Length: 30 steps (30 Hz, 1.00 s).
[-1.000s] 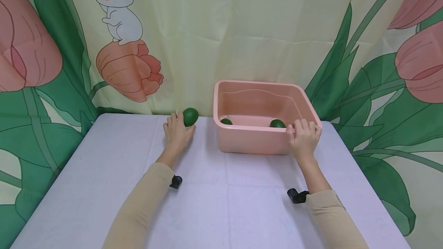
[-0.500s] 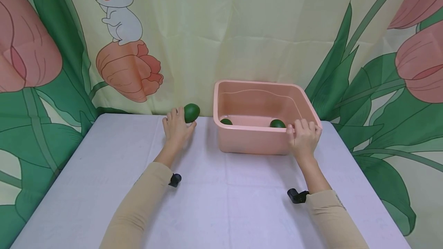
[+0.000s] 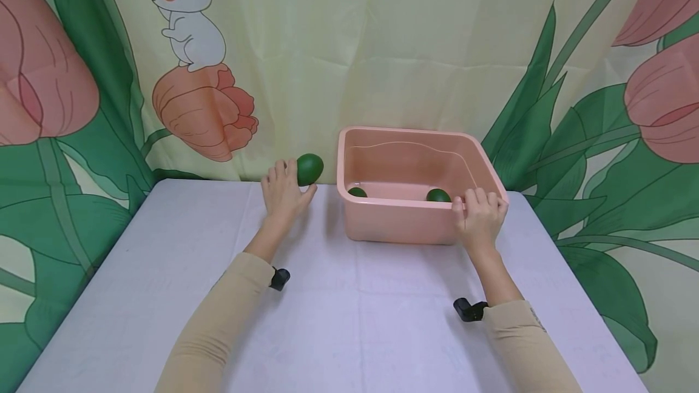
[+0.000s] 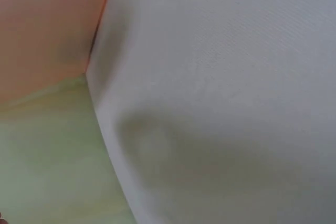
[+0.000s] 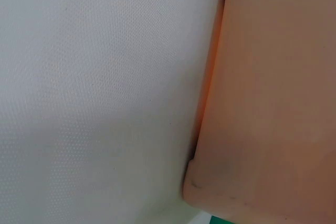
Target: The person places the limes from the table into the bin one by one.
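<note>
In the head view my left hand [image 3: 285,191] holds a smooth, dark green avocado [image 3: 310,170] between thumb and fingers, left of the pink plastic bin [image 3: 401,222]. Part of the avocado is hidden behind the fingers. My right hand [image 3: 480,216] grips the bin's rim at its front right corner. Inside the bin lie two more green avocados, one at the left [image 3: 357,192] and one near the right hand [image 3: 438,195]. The left wrist view shows the hand's shadow on the cloth, with the bin's side [image 4: 47,30] at upper left.
A white cloth [image 3: 327,320] covers the table. Behind its back edge hangs a pale curtain [image 3: 415,47] printed with tulips and a rabbit. Black wrist cameras stick out from the left sleeve [image 3: 281,279] and the right sleeve [image 3: 469,309].
My left hand has lifted the avocado and shifted it to the right, closer to the bin. The right hand and the bin have stayed in place.
</note>
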Available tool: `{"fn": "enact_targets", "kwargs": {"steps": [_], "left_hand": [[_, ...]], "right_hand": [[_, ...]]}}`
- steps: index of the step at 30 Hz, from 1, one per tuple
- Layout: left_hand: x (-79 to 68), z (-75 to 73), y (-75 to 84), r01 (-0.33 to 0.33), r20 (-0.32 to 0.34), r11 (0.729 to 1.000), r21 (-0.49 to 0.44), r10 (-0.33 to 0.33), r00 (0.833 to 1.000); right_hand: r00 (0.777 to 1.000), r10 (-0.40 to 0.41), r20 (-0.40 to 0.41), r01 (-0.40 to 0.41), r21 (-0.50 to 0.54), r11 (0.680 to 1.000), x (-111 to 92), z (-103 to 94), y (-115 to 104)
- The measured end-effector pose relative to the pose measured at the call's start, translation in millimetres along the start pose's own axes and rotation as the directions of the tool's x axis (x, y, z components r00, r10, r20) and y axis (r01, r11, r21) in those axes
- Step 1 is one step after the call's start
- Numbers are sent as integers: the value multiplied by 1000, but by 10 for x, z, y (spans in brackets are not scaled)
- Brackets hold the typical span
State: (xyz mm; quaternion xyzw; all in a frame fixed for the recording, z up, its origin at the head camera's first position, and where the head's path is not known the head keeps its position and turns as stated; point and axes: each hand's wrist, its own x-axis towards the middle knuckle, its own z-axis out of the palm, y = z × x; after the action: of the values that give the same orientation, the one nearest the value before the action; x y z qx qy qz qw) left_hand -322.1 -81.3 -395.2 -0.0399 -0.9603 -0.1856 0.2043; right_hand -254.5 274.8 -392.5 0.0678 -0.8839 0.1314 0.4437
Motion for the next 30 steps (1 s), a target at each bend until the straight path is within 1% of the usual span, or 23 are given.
{"fn": "enact_targets", "kwargs": {"steps": [10, 17, 21, 27, 30], "left_hand": [[50, -101, 176, -35, -31, 999, -17, 34, 999], [74, -137, 259, -27, -12, 999, -34, 26, 1000], [93, -162, 307, -36, -16, 998, -41, 36, 999], [118, -195, 395, -62, -29, 997, -53, 61, 998], [121, -206, 427, -60, -25, 996, -60, 58, 998]], "right_hand": [[1000, 5, 0, -5, 0, 1000, -9, -9, -3], [999, -2, -35, 2, 12, 1000, -13, 22, 18], [999, -10, -47, 10, 16, 1000, -5, 26, 15], [999, -7, -32, 8, 19, 1000, -3, 14, 8], [1000, -8, -21, 8, 17, 1000, -6, 10, 10]]}}
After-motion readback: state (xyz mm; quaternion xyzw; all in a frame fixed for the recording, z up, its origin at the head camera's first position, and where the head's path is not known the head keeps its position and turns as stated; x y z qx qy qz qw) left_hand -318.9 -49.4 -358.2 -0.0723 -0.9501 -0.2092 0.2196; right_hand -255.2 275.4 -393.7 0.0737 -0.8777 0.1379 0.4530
